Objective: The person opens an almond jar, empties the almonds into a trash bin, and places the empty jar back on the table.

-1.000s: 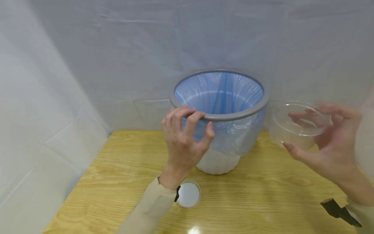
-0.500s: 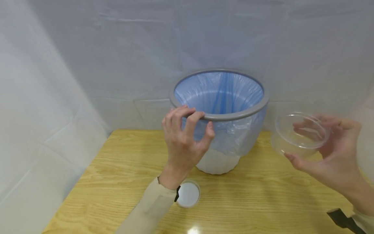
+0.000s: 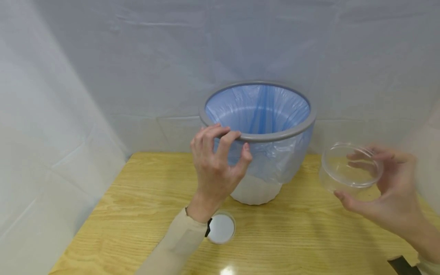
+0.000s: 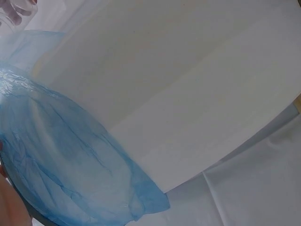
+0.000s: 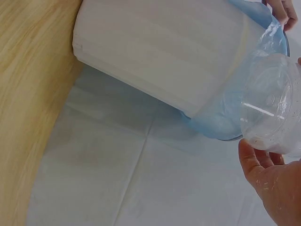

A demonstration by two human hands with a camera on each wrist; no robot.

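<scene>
A trash can (image 3: 256, 191) with a white body, a grey rim ring and a blue plastic bag (image 3: 264, 110) stands on the table. My left hand (image 3: 216, 164) grips the near left part of the rim, fingers bent over it and thumb in front. To the right of the trash can, my right hand (image 3: 395, 191) holds a clear round plastic container (image 3: 350, 168) above the table, thumb low at its front and fingers on the far side. The container (image 5: 268, 103) looks see-through and open-topped. In the left wrist view, the bag (image 4: 70, 155) hangs over the outside of the can.
A small round item with a white top (image 3: 221, 228) lies on the wooden table (image 3: 154, 214), partly behind my left wrist. Pale sheeting (image 3: 154, 68) hangs behind and on both sides of the table.
My right hand has lowered with the clear container, sinking toward the table beside the trash can. The left hand has stayed on the rim, and the trash can has not moved.
</scene>
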